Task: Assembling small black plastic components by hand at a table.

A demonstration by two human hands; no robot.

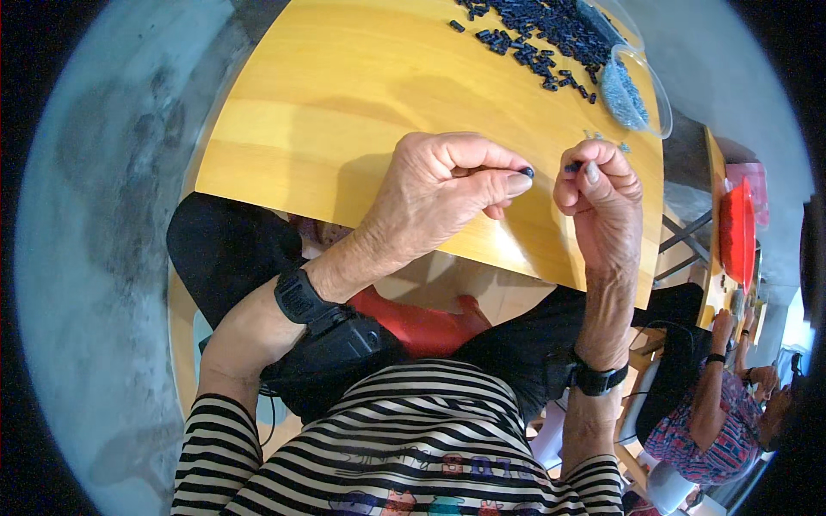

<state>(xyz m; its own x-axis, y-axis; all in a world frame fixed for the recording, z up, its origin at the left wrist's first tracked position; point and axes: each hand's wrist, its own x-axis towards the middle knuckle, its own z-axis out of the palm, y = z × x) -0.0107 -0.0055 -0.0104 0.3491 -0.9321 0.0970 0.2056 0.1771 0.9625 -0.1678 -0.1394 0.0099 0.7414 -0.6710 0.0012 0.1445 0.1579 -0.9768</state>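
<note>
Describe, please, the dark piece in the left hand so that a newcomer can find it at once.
Start at the yellow table, then find the left hand above it. Between its thumb and fingertip sits a small dark piece. Another piece is in the right hand and many loose pieces lie on the table; only this one shows in the left.

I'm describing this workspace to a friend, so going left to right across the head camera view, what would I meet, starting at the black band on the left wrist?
Black wristband → left hand → small dark piece at its fingertips → right hand → red container.
</note>
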